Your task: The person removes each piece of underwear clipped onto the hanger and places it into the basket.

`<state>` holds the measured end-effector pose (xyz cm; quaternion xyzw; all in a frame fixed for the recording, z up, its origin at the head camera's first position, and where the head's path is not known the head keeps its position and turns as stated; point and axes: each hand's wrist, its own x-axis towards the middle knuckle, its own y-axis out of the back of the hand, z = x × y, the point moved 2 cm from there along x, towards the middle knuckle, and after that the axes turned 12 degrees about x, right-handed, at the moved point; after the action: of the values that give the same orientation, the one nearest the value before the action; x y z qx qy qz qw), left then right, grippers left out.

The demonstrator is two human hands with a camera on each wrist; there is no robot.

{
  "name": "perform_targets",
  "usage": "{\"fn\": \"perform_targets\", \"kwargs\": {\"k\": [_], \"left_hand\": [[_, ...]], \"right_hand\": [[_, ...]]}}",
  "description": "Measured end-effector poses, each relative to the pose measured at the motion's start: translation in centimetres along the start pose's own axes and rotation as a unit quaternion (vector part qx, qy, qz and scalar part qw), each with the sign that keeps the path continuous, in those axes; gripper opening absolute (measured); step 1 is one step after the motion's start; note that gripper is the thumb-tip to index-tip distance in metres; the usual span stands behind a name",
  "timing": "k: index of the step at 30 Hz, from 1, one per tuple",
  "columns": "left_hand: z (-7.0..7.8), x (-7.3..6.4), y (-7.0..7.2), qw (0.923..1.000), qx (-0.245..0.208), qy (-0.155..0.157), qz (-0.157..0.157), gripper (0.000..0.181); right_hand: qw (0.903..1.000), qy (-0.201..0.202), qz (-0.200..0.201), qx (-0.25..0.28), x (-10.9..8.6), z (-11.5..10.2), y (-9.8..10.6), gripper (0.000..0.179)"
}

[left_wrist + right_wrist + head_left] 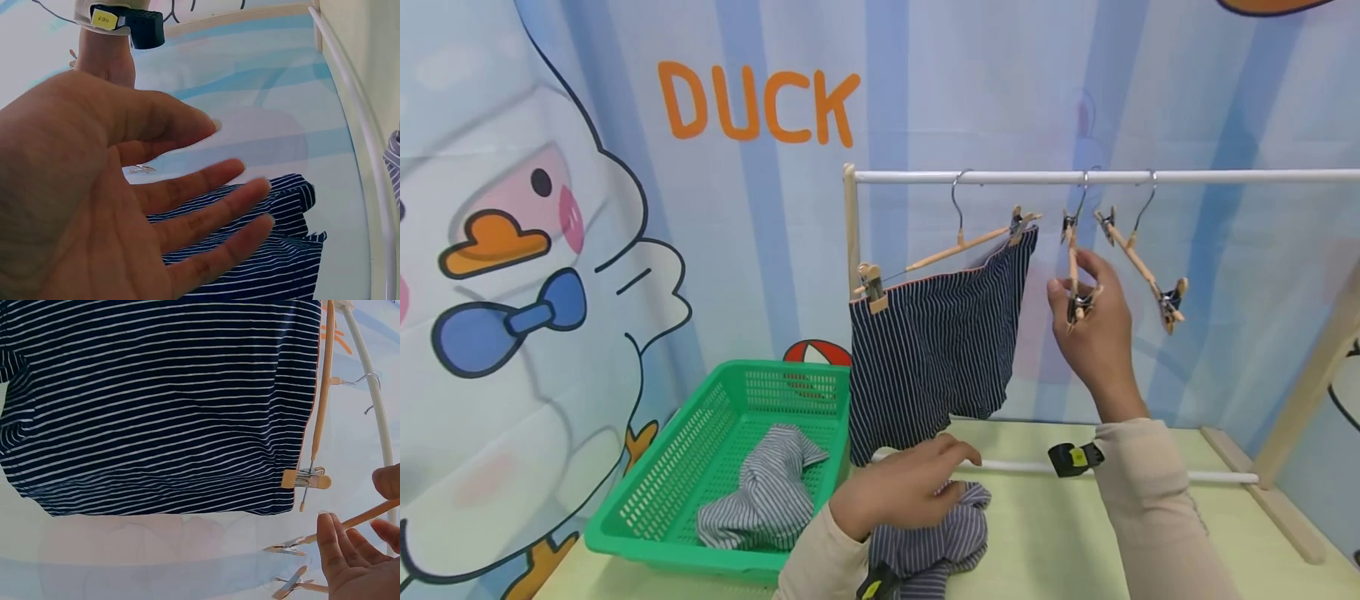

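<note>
My right hand (1093, 333) is up at the middle clip hanger (1072, 258), whose wooden bar passes between the thumb and the fairly straight fingers (334, 544). No firm grip on the bar shows. Low at the front, my left hand (902, 487) hovers over a crumpled grey striped garment (936, 537), fingers spread and palm bare in the left wrist view. Dark navy striped shorts (940, 342) hang from the left hanger (958, 248), held by a clip (872, 287) at each end of the waistband. A third hanger (1142, 267) carries nothing.
A white rail (910, 177) on a wooden frame bears the hangers. Below it runs a lower white bar (1022, 467) near the pale yellow table (1045, 533). At left, a green basket (670, 467) contains another striped garment (767, 487). Behind hangs a cartoon curtain (760, 217).
</note>
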<state>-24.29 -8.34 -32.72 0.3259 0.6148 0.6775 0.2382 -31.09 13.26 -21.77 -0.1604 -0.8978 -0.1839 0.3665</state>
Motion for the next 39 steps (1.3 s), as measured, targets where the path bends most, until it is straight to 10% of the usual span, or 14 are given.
{"fn": "perform_targets", "kwargs": {"k": [10,25,33,39], "left_hand": [[0.1,0.6,-0.4,0.9987,0.050,-0.008,-0.005,0.038],[0.2,-0.1,-1.7,0.9767,0.052,0.158,-0.135,0.058],[0.6,-0.1,-2.5,0.9778,0.090,0.126,-0.141,0.073],[0.5,0.0,-3.0,0.9658,0.087,0.174,-0.171,0.090]], "right_hand": [[0.9837,-0.157,0.001,0.087,-1.3,0.7,-0.3,0.057],[0.9704,-0.196,-0.057,0.129,-4.6,1.3,-1.0,0.058],[0.9679,-0.206,-0.061,0.130,-6.2,1.3,-0.6,0.055],[0.9697,-0.195,-0.075,0.127,-6.8,1.3,-0.5,0.056]]}}
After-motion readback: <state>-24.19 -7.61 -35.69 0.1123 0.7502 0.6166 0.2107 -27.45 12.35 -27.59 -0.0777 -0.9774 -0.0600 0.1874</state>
